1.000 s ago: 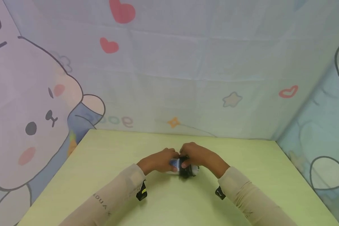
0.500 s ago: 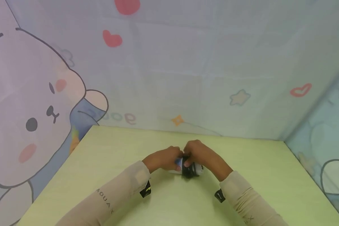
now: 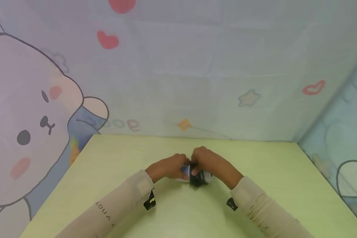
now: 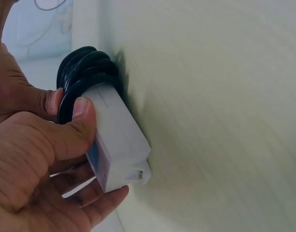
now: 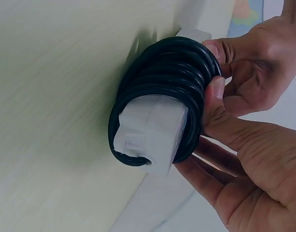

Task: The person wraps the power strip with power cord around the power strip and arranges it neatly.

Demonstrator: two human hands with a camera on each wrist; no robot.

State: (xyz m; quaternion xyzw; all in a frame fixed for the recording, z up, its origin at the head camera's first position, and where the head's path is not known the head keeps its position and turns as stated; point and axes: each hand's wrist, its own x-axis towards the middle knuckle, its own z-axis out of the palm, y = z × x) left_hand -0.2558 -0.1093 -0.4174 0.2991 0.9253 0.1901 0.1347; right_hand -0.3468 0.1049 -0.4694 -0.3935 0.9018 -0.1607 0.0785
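A white box-shaped block [image 4: 119, 130] with a blue patch on one side lies across the table between both hands. Several turns of thick black cable [image 5: 174, 67] are wound round its right part. In the head view, my left hand [image 3: 174, 167] holds the block's left part, its thumb along the side and fingers curled beneath. My right hand [image 3: 209, 162] grips the coil, thumb pressed on the turns and fingers behind. The block's right end [image 5: 152, 130], with a notched corner, sticks out through the loops. Both thumbs are close together beside the coil's edge.
The pale yellow-green table [image 3: 178, 211] reaches back to a printed cloth wall [image 3: 214, 82]. Another printed cloth [image 3: 345, 132] hangs along the right side. Dark straps [image 3: 149, 201] hang below the sleeve cuffs.
The head view has shifted slightly. Both hands keep their hold on the block and the cable, with little visible movement.
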